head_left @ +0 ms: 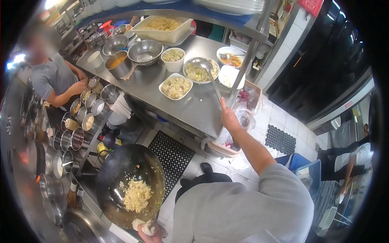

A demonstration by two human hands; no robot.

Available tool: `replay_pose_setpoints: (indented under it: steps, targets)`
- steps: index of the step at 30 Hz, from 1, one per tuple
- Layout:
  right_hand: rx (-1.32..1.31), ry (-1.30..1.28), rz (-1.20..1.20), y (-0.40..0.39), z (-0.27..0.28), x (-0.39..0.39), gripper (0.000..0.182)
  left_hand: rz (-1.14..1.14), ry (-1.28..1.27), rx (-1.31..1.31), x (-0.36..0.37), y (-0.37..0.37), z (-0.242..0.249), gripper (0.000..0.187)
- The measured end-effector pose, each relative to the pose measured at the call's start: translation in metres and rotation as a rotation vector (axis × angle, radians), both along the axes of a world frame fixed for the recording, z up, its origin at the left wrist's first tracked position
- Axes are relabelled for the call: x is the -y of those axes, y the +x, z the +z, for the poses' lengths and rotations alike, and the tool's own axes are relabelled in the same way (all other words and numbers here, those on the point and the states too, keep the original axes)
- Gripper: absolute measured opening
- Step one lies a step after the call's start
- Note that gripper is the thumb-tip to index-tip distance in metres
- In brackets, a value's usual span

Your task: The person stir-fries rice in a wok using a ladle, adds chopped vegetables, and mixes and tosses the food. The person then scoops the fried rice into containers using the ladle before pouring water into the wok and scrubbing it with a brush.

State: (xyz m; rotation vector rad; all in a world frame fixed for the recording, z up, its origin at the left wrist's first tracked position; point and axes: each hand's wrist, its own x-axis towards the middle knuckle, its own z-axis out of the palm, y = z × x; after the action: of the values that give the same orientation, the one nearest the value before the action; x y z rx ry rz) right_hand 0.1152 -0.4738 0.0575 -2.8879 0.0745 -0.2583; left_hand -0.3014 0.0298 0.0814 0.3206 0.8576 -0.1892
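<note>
My right hand [229, 118] is closed around the handle of a long metal ladle [215, 86]. The ladle's round bowl rests over a white bowl of fried rice [197, 74] on the steel counter. At the bottom, my left hand [150, 235] grips the wok's handle through a white cloth [142, 227]. The dark wok [108, 170] is tilted, with a mound of fried rice [137, 196] inside and grains stuck along its wall. Near the ladle stand a square white bowl of rice [176, 88] and a white tub of rice [173, 57].
The steel counter [142, 87] also carries metal bowls [145, 52], a pot of orange liquid [118, 65] and a noodle tray [162, 25]. A co-worker [56, 79] stands left, by several seasoning pots [77, 137]. Lined bins [227, 148] stand below the counter's end; another person [352, 160] is far right.
</note>
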Motion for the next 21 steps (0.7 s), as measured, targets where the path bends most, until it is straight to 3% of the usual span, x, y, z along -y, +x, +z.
replay_pose_setpoints:
  steps: [2, 5, 8, 11, 14, 18, 19, 20, 21]
  targets:
    - [0.030, 0.077, -0.003, 0.000, 0.000, -0.003, 0.075, -0.064, 0.030, -0.055, -0.014, -0.009, -0.026, 0.035]
    - [0.098, 0.274, 0.010, 0.003, 0.018, -0.006, 0.074, -0.126, 0.729, -0.090, 0.045, 0.036, 0.057, 0.034]
    - [0.098, 0.372, -0.031, 0.002, 0.054, -0.003, 0.070, -0.034, 0.474, -0.073, 0.042, 0.040, 0.064, 0.033]
    - [0.082, 0.412, -0.056, -0.002, 0.074, 0.001, 0.068, -0.006, 0.050, 0.000, 0.014, 0.026, 0.031, 0.036]
    - [0.079, 0.455, -0.037, -0.007, 0.079, 0.004, 0.068, -0.465, -1.019, -0.211, -0.111, -0.036, -0.175, 0.040]
    - [0.075, 0.493, -0.018, -0.009, 0.070, 0.010, 0.067, -0.649, -0.894, -0.309, -0.126, -0.029, -0.206, 0.038]
    - [0.059, 0.509, -0.029, -0.009, 0.069, 0.011, 0.067, -0.354, -0.456, -0.177, -0.094, -0.029, -0.157, 0.035]
    - [0.074, 0.535, -0.028, -0.006, 0.072, 0.011, 0.067, -0.163, -0.106, -0.098, -0.019, 0.016, -0.040, 0.033]
    - [0.089, 0.561, -0.029, -0.001, 0.077, 0.012, 0.067, -0.116, 0.061, -0.074, 0.018, 0.040, 0.018, 0.030]
